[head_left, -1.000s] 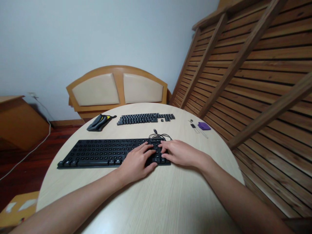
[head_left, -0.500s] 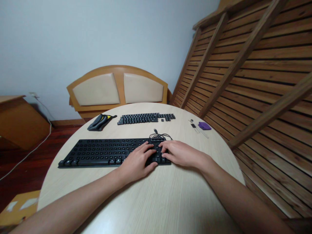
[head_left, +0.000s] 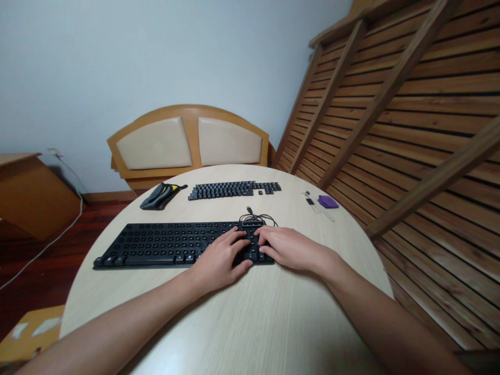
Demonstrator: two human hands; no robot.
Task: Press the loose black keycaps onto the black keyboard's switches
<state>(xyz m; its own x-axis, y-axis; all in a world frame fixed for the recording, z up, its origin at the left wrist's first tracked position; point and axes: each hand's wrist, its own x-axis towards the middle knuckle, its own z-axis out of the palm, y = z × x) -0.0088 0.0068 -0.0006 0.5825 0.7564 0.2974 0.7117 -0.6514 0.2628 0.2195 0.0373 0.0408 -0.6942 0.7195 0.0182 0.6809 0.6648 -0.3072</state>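
Observation:
A black keyboard [head_left: 164,242] lies on the round table, most of its key sockets bare, with a few keycaps fitted along the front row. My left hand [head_left: 222,255] rests over its right part, fingers spread and thumb on the front edge. Facing it, my right hand [head_left: 287,245] bends over the number pad, with curled fingertips close together on the keys. Whatever lies between those fingertips is too small to make out. Behind the keyboard sits its coiled cable [head_left: 263,217]. Farther back, loose black keycaps [head_left: 222,190] stand in rows.
A black, grey and yellow pouch-like item [head_left: 162,197] lies at the table's back left. At the right are a purple cloth [head_left: 327,201] and small thin tools [head_left: 312,203]. A wooden headboard [head_left: 191,138] stands behind the table [head_left: 250,328]; a slatted wooden frame [head_left: 410,130] leans at the right.

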